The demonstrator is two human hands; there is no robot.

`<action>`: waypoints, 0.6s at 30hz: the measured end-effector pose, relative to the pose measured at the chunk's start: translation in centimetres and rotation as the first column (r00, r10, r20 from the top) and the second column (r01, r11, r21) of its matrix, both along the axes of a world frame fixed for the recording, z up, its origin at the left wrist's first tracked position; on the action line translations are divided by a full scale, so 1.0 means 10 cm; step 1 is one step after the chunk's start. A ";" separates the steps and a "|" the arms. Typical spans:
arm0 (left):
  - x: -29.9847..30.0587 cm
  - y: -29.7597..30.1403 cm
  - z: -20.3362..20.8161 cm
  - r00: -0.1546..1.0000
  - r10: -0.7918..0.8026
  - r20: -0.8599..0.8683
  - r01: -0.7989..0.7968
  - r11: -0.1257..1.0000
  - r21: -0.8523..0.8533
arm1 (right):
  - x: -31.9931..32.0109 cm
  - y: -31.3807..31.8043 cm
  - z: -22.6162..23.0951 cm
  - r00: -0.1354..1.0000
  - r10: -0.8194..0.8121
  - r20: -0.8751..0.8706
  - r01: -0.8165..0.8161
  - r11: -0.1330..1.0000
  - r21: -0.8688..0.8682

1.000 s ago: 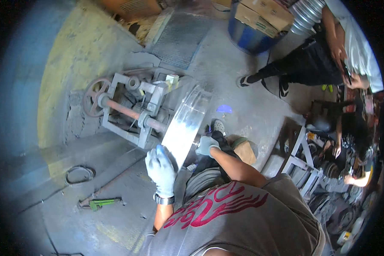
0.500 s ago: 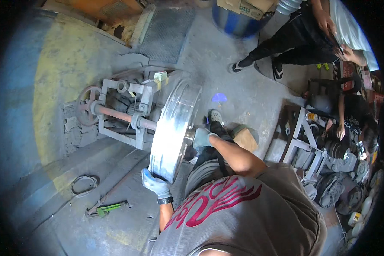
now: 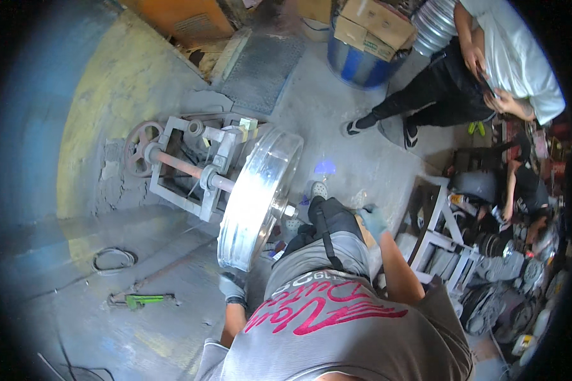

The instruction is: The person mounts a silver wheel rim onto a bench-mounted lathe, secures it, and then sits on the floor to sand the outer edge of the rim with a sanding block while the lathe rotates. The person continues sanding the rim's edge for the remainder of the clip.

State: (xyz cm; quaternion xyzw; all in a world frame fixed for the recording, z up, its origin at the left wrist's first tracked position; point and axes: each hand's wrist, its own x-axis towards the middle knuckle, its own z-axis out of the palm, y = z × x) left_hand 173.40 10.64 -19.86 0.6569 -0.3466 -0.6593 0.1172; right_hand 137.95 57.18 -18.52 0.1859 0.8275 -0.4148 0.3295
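A large shiny metal wheel rim [image 3: 251, 206] is mounted on the end of a shaft [image 3: 179, 165], with its hub end [image 3: 286, 208] sticking out on the right. A grey metal frame [image 3: 200, 206] supports the shaft. My left hand [image 3: 233, 289], in a light work glove with darkened fingers, is just below the rim's lower edge, apart from it and holding nothing that I can see. Well right of the hub, my right hand [image 3: 374, 221], also gloved, hangs beside a cardboard box [image 3: 366, 235]. Its fingers look loose, though slightly blurred.
Left of the frame is a reddish pulley wheel [image 3: 144, 149]. A green-handled wrench [image 3: 143, 300] and a coiled cable [image 3: 114, 260] lie on the floor. Someone in dark trousers [image 3: 426, 79] stands beyond a blue drum [image 3: 359, 63]. Metal stand [image 3: 442, 238] and piled parts are at right.
My right hand has let go of the hub and moved right. The left hand has come off the rim's lower edge and dropped slightly. My view has shifted too.
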 end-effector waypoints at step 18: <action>-1.47 2.46 0.69 0.383 -0.703 0.599 0.785 0.590 0.190 | -0.73 0.26 0.02 0.658 0.753 -0.025 -0.697 0.620 0.360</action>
